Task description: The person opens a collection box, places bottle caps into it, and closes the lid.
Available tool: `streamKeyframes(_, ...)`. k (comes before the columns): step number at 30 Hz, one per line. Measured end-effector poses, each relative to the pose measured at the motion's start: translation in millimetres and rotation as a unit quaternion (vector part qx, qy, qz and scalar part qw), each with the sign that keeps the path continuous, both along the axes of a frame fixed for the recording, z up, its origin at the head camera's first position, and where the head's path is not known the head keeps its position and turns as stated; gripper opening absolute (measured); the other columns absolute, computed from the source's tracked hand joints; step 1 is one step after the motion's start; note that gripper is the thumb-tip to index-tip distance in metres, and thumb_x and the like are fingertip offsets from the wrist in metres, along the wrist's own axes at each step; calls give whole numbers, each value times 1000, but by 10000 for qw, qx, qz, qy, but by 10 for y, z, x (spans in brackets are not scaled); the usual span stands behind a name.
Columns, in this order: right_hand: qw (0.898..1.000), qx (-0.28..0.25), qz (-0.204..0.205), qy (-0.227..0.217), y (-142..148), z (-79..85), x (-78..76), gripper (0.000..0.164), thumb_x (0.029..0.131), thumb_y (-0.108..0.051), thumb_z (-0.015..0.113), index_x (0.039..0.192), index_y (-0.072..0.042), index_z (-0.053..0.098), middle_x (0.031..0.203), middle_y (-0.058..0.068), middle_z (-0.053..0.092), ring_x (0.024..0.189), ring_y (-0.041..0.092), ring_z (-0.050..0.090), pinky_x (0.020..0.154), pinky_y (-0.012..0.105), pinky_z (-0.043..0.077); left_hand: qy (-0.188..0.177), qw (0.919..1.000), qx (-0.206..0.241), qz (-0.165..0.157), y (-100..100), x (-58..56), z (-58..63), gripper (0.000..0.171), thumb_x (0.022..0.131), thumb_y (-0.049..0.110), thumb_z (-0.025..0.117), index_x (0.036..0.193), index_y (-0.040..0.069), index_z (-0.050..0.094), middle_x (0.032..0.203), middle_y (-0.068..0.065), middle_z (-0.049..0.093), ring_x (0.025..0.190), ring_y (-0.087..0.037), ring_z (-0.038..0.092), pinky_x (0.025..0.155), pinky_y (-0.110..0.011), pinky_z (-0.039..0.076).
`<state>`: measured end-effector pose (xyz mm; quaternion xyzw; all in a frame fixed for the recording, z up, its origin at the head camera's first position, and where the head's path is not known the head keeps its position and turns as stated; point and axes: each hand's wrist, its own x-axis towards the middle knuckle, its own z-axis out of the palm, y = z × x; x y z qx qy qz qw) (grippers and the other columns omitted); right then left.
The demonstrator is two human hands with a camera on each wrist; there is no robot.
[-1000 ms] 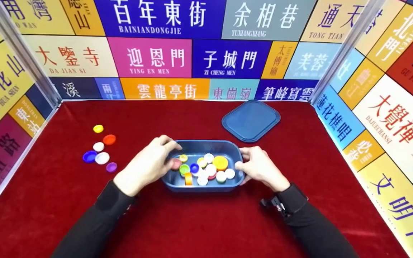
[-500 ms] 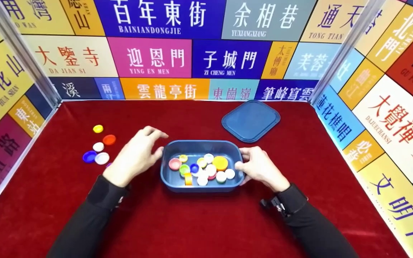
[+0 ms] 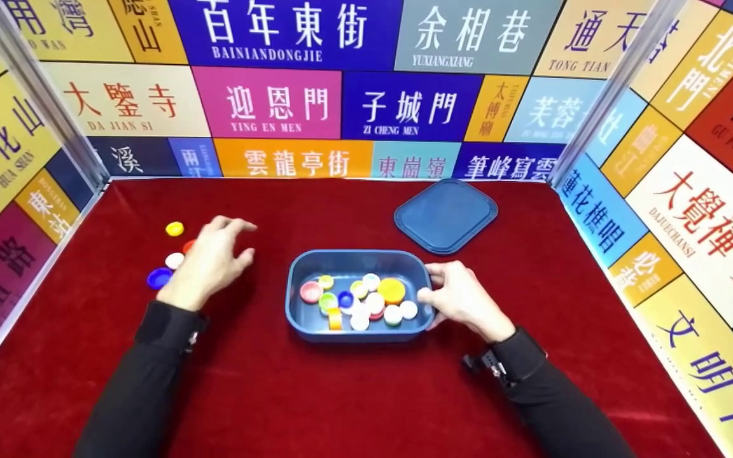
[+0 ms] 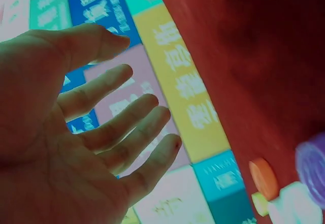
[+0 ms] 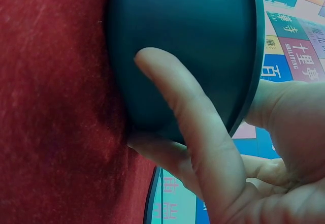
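A blue oblong plastic box (image 3: 357, 259) stands on the red cloth, with several coloured bottle caps lying inside, among them an orange-yellow cap (image 3: 392, 291). My right hand (image 3: 465, 299) grips its right end, thumb at the rim. In the right wrist view, fingers lie along the outer wall of the box (image 5: 193, 26). My left hand (image 3: 204, 264) hovers left of the box, fingers spread and holding nothing. Beside it lie loose caps: a yellow cap (image 3: 175, 228), a white cap (image 3: 174, 260), a blue cap (image 3: 158, 278). A red cap is partly hidden behind this hand.
A blue lid (image 3: 446, 216) lies flat behind the box, to the right. Panels printed with large characters (image 3: 277, 102) wall in the table at the back and both sides. Red cloth (image 3: 341, 401) covers the tabletop.
My left hand has left the box's left end and moved leftward to the loose caps, covering some of them. A pink cap in the box is uncovered. The right hand stays put.
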<state>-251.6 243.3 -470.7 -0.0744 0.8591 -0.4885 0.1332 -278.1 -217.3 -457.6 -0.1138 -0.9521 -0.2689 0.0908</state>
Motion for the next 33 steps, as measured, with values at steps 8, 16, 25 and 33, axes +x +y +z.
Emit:
streamKeyframes(8,10000,-23,38,6,-6,-22,27,51,101,-4,77,152,-7,75,129,19,86,95,30,90,64,46,74,-458,9978,-112,470,-373,-92,-195,50,108,17,75,154,0,65,155,-40,56,142,-64,55,114,-82,56)
streamKeyframes(16,10000,29,28,-22,-3,-16,29,53,101,-5,77,154,-7,74,133,20,85,94,31,90,64,46,74,-930,9927,-221,735,-577,-129,-323,55,106,16,72,156,-2,61,160,-45,47,148,-69,44,114,-87,51)
streamKeyframes(25,10000,86,7,1,-18,-3,14,53,101,-5,77,153,-8,75,131,20,85,93,31,90,64,46,74,-790,9936,-364,721,-647,-148,-350,50,106,13,70,153,-4,65,154,-46,54,138,-73,53,109,-86,54)
streamKeyframes(33,10000,30,34,28,-13,1,10,53,101,-5,76,153,-7,74,131,20,85,93,31,90,64,46,74,85,9972,-496,550,-672,-158,-359,32,100,-4,67,129,-9,78,119,-40,73,115,-64,69,99,-76,62)
